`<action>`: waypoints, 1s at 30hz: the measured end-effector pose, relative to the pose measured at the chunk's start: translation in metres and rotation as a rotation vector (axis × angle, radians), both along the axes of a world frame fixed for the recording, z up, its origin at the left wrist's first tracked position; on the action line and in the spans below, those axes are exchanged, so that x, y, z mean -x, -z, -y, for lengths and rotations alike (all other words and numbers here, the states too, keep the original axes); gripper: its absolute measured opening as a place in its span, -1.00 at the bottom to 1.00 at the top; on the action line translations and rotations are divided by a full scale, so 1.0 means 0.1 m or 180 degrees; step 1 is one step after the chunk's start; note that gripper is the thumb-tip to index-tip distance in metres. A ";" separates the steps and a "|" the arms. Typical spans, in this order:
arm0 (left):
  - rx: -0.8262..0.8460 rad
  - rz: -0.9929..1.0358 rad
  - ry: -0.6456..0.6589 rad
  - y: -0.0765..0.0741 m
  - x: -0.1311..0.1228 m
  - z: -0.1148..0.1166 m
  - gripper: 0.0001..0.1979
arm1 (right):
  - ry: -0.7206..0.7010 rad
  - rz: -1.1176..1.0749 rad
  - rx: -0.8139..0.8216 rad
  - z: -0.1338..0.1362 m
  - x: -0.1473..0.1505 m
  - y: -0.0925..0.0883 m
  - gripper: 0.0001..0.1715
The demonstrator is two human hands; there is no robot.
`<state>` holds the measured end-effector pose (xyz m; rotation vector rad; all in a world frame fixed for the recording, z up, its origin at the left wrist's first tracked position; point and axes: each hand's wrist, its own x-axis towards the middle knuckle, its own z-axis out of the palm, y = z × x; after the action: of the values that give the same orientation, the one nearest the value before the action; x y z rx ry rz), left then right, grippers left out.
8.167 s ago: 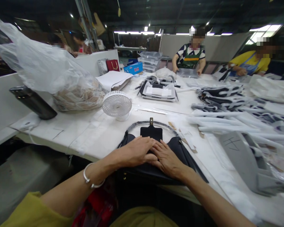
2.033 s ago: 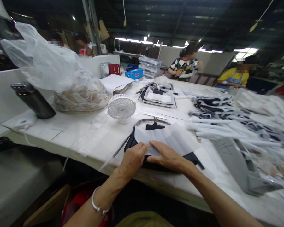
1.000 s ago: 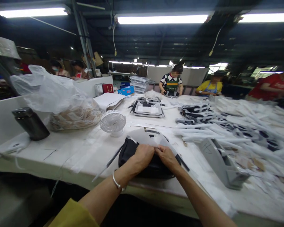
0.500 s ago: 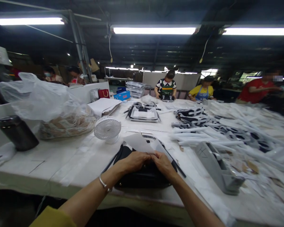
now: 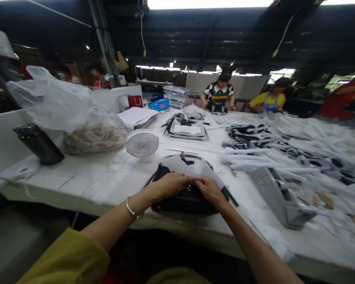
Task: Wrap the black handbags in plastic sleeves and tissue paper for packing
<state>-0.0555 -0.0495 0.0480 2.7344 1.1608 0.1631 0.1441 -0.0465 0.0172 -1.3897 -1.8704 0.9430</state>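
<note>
A black handbag (image 5: 183,204) with small metal fittings lies on the table in front of me. My left hand (image 5: 174,184) is closed at its top edge, fingers bent over. Close beside it, my right hand (image 5: 210,191) pinches the same edge, and the fingertips of both hands nearly meet. A white sheet (image 5: 179,165) sticks out of the bag's mouth and reaches the fingertips. A metal clasp shows just below the hands, and a dark strap with another metal piece lies behind the sheet. The fingertips are partly hidden.
On the left stand a white fan (image 5: 142,143), a dark flask (image 5: 39,144) and a large plastic bag (image 5: 68,106). A grey tape dispenser (image 5: 281,197) is at right, near wrapped straps (image 5: 251,136). Another bag (image 5: 187,129) lies farther back. Several co-workers are beyond the table.
The view has tilted down and turned slightly left, so the scene sits higher in the picture. Both hands stay at the bag's top edge; the clasp and the strap behind the sheet now show more.
</note>
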 end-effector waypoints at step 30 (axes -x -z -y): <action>0.1229 0.4091 -0.2446 0.48 0.37 0.51 -0.20 | -0.0698 0.2707 -0.1735 0.67 0.35 0.18 -0.25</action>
<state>-0.0926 -0.1002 -0.0005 1.1856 1.3934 1.3295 0.1088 -0.1134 -0.0009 -1.3382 -2.6581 -0.1661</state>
